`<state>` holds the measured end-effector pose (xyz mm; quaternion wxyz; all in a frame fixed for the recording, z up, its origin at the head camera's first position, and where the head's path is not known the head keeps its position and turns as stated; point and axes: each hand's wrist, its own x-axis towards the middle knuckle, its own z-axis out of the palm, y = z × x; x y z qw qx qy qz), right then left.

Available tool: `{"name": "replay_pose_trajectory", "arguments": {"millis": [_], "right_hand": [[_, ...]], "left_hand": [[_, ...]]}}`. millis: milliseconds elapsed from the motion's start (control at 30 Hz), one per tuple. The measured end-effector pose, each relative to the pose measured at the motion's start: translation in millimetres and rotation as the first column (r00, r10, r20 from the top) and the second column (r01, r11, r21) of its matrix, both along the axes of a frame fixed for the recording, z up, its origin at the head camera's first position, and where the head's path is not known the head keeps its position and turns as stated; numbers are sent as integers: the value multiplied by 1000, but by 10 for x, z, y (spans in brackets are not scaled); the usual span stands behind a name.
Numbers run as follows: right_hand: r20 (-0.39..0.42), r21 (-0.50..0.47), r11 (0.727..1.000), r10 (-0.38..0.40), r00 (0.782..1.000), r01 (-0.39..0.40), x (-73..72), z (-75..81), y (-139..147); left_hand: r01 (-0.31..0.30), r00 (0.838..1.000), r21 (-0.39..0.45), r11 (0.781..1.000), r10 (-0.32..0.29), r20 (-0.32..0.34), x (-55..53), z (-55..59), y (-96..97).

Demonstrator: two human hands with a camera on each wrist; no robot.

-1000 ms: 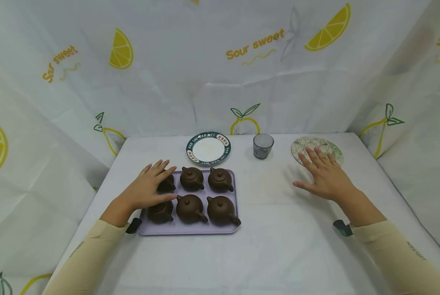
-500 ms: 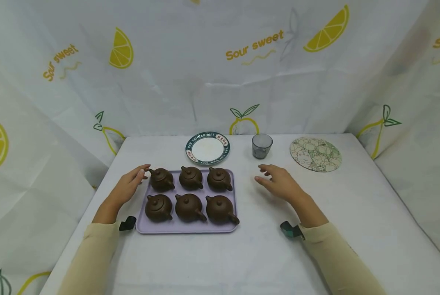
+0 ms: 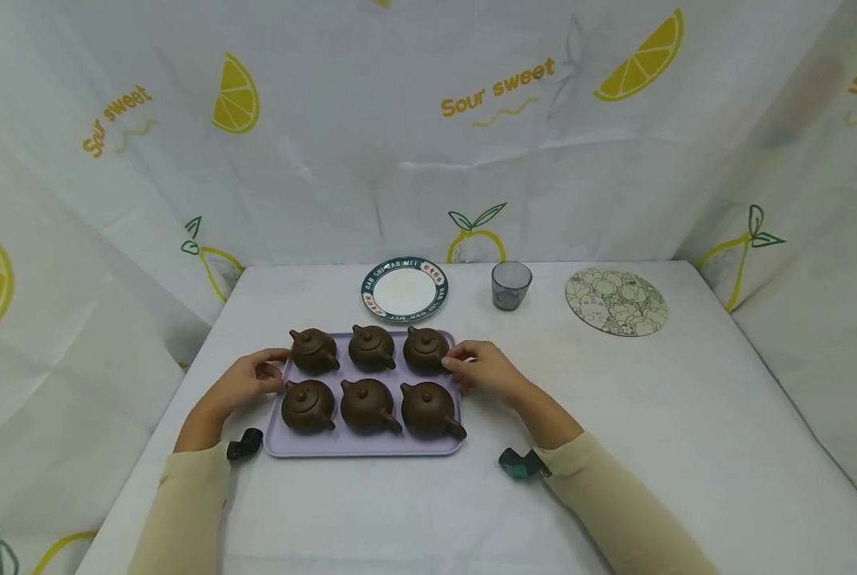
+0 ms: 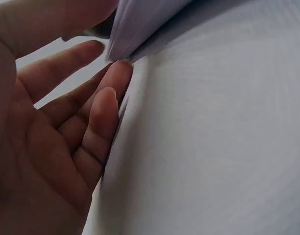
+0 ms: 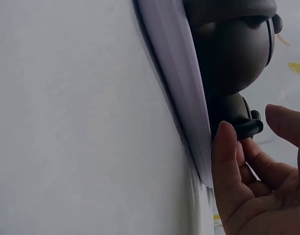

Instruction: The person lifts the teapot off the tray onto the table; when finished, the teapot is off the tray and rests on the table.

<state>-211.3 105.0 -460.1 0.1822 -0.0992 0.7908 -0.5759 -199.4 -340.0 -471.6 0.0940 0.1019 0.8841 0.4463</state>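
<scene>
A lilac tray (image 3: 363, 446) carries several dark brown clay teapots (image 3: 367, 405) in two rows. My left hand (image 3: 241, 385) is at the tray's left edge, fingers loosely bent. In the left wrist view its fingertips (image 4: 104, 110) lie on the white cloth by the tray's corner (image 4: 132, 29). At the right edge is my right hand (image 3: 489, 371), beside the handle of the back right teapot (image 3: 426, 349). The right wrist view shows a finger (image 5: 225, 152) against the tray's rim (image 5: 189, 88), with the thumb (image 5: 284, 122) apart from it. Neither hand plainly grips anything.
Behind the tray lies a round plate (image 3: 404, 318) with a dark green patterned rim. A grey see-through cup (image 3: 510, 286) stands right of it. Farther right is a round floral mat (image 3: 616, 302). White cloth with lemon prints (image 3: 370, 160) rises behind the table.
My right hand has moved left from above the floral mat to the tray's right edge. My left hand has drawn back from over the teapots to the tray's left edge. The tray stays put.
</scene>
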Motion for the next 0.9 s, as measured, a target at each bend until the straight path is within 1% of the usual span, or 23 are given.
{"name": "replay_pose_trajectory", "arguments": {"millis": [67,200,267,300,367,467,567,667,733,800,900], "right_hand": [[6,0,1000,-4,1000,4,5,-27,-39],[2,10,1000,-22,1000,22,20,-45,-90],[-6,12,999,-36,999,36,25,-45,-102],[-9,12,999,-46,999,46,30,-39,-106],[-15,5,998,-68,998,68,31,-34,-110],[-29,-9,995,-99,995,98,36,-32,-104],[-18,-68,990,-122,992,121,46,-28,-75],[12,-129,980,-151,988,151,68,-1,-14],[23,-140,974,-178,984,180,80,27,41],[19,-126,970,-208,978,209,92,60,105],[0,-77,968,-238,971,237,92,88,221]], "left_hand": [[3,1000,0,1000,-3,6,36,13,-5],[14,1000,-7,1000,-14,-15,125,98,45],[24,999,-5,1000,-24,-28,143,123,70],[25,999,-2,1000,-25,-30,140,116,71],[19,999,-2,1000,-20,-32,110,61,44],[6,1000,4,1000,-6,-30,60,-55,-21],[6,999,7,1000,-6,-39,28,-127,-63],[10,998,6,1000,-9,-58,19,-148,-63],[10,997,-12,1000,-11,-71,18,-146,-55],[6,997,-24,1000,-8,-73,20,-134,-49],[5,997,-33,999,-7,-73,27,-133,-61]]}}
